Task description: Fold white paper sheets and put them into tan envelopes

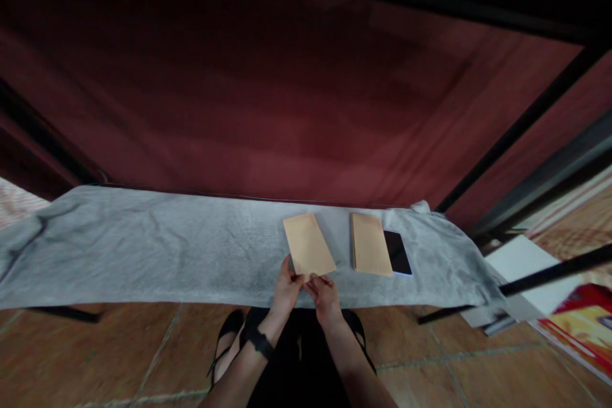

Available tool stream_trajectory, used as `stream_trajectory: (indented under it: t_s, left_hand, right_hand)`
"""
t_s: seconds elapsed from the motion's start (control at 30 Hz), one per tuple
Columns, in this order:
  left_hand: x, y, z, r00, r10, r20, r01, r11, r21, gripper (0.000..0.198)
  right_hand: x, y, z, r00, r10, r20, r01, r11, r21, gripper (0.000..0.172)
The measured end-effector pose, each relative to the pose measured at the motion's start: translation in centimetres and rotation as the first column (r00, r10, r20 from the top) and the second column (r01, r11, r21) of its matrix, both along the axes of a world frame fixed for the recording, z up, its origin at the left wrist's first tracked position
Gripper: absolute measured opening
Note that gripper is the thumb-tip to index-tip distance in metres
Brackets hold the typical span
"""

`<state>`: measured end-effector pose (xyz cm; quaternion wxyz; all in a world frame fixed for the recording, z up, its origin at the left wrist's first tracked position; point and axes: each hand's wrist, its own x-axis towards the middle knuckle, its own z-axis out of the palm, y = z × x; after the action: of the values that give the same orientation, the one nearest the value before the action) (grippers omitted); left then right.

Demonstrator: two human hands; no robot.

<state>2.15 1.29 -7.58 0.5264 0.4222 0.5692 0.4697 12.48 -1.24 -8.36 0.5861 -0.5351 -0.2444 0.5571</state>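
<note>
A tan paper sheet or envelope (pixel 309 244) lies tilted over the grey cloth, its near edge between my two hands. My left hand (pixel 288 287), with a dark band on the wrist, grips its near left corner. My right hand (pixel 322 291) pinches the near edge close beside it, and the fingertips of both hands almost meet. To the right, a stack of similar tan pieces (pixel 371 244) rests on the cloth. It partly covers a dark tablet or phone (pixel 398 252) with a light rim.
Grey cloth (pixel 143 248) covers the long narrow surface. A dark red panel (pixel 268 108) rises behind it, with black bars at both sides. At the lower right are a white box (pixel 530 271) and a red and yellow package (pixel 586 325) near the tiled floor.
</note>
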Motion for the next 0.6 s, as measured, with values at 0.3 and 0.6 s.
stream_trajectory:
  t_s: [0.3,0.6]
  left_hand:
    - [-1.5,1.0,-0.8,0.971,-0.064,-0.229,0.051,0.997,-0.06,0.071]
    - [-1.9,-0.3,-0.5,0.687,0.093,-0.721,0.166,0.946,0.28,0.051]
  right_hand:
    - [2.5,-1.2,0.3,0.956,0.133,0.261,-0.112,0.99,-0.091,0.034]
    - [4.8,-3.1,-1.3,0.06,-0.145,0.988,-0.507,0.848,0.155,0.045]
